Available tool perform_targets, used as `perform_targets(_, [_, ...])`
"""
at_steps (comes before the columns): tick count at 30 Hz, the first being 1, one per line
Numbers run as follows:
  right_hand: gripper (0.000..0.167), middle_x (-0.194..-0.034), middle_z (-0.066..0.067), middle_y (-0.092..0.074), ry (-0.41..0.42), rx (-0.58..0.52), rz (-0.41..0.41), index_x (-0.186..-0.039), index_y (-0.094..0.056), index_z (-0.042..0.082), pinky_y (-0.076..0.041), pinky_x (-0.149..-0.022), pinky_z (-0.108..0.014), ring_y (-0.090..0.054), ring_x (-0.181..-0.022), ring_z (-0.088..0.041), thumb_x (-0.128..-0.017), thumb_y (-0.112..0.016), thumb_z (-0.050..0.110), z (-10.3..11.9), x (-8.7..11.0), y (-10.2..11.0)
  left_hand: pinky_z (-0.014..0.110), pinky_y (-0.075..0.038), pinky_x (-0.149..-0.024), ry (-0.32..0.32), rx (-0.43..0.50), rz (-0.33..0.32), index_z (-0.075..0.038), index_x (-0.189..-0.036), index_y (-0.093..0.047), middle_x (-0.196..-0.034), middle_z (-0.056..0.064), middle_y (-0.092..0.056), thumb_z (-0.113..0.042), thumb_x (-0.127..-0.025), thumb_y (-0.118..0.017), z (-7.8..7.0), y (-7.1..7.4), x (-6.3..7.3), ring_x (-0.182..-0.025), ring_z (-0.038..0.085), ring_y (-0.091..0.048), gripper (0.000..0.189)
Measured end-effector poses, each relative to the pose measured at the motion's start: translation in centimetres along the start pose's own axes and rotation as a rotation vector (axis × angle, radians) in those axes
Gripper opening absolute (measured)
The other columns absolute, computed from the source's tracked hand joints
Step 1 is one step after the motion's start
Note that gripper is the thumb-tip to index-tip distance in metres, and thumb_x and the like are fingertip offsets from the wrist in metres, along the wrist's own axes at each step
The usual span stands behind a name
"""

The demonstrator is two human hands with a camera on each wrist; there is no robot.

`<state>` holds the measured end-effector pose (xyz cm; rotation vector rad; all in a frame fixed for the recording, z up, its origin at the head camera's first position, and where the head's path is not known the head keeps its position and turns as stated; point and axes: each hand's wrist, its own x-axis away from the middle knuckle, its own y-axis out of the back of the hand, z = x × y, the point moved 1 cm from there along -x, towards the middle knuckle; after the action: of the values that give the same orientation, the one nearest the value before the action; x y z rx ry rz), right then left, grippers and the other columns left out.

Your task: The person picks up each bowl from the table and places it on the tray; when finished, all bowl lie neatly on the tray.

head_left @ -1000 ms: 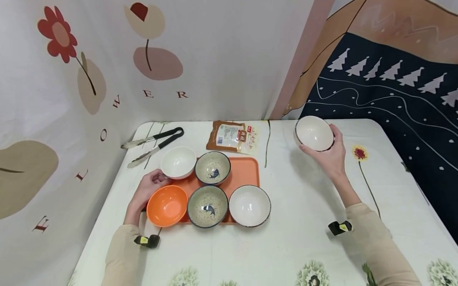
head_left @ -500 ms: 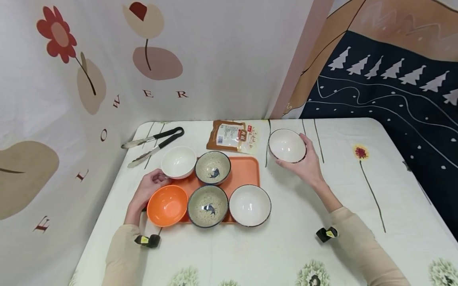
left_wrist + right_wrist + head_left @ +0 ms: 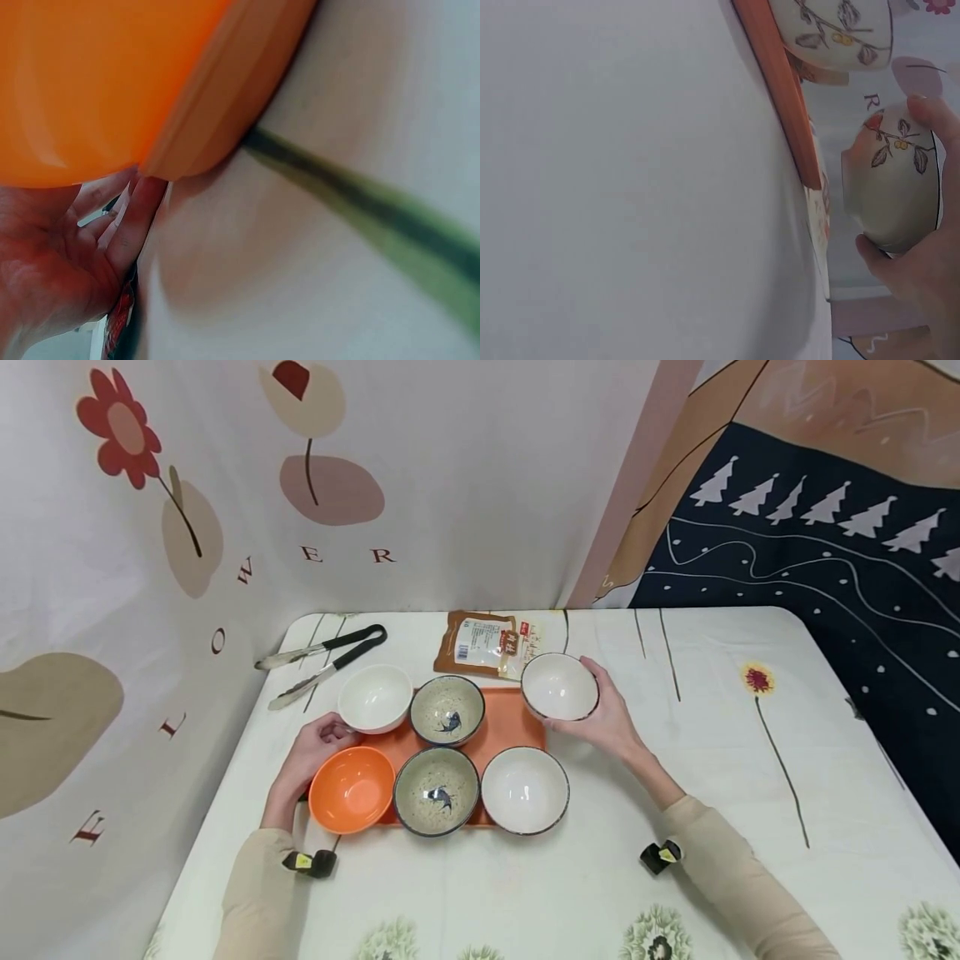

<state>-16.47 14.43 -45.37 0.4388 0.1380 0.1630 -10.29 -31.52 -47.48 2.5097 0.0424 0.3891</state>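
Observation:
My right hand [image 3: 606, 714] grips a white bowl [image 3: 559, 686] with a dark rim, thumb and fingers on opposite sides. The bowl is held in the air at the back right corner of the orange tray [image 3: 512, 721]; in the right wrist view a leaf-and-berry pattern shows on its outside. My left hand [image 3: 313, 752] holds the tray's left edge, its fingertips partly hidden, between a plain white bowl [image 3: 375, 698] and an orange bowl [image 3: 351, 789]. Two speckled bowls with blue fish [image 3: 447, 710] and another dark-rimmed white bowl [image 3: 525, 790] also stand on the tray.
Black-handled tongs [image 3: 330, 660] lie open at the back left of the table. A brown-and-white food packet [image 3: 483, 645] lies behind the tray, close to the held bowl. Printed cloth walls [image 3: 480, 485] rise behind and to the left of the table.
My right hand has carried the white bowl leftward and nearer, from the table's back right to the tray's back right corner. My left hand has stayed at the tray's edge.

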Motion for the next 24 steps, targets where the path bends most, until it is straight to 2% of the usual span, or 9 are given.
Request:
perform_targets(10, [0.114,-0.153,-0.018,-0.042,0.022,0.026,0.096,-0.157,-0.028,0.011,-0.045,-0.107,-0.058,-0.048,-0.136,-0.037,-0.066,-0.094,0.031,0.3,0.1,-2.1,0.02,-0.051,-0.075,0.009,-0.002,0.003,-0.004,-0.124,-0.059,-0.104,0.011,-0.062,-0.028,-0.099,-0.063,0.0,0.0,0.0,-0.09,0.022,-0.057,0.035])
perform_targets(24, [0.118,-0.156,-0.017,-0.04,0.0,0.078,0.152,-0.158,-0.026,0.014,-0.044,-0.107,-0.057,-0.046,-0.139,-0.036,-0.064,-0.093,0.04,0.7,-0.2,-3.5,0.02,-0.05,-0.075,0.012,0.006,0.008,-0.005,-0.125,-0.059,-0.105,0.012,-0.062,-0.027,-0.099,-0.063,-0.1,0.0,-0.1,-0.09,0.023,-0.057,0.034])
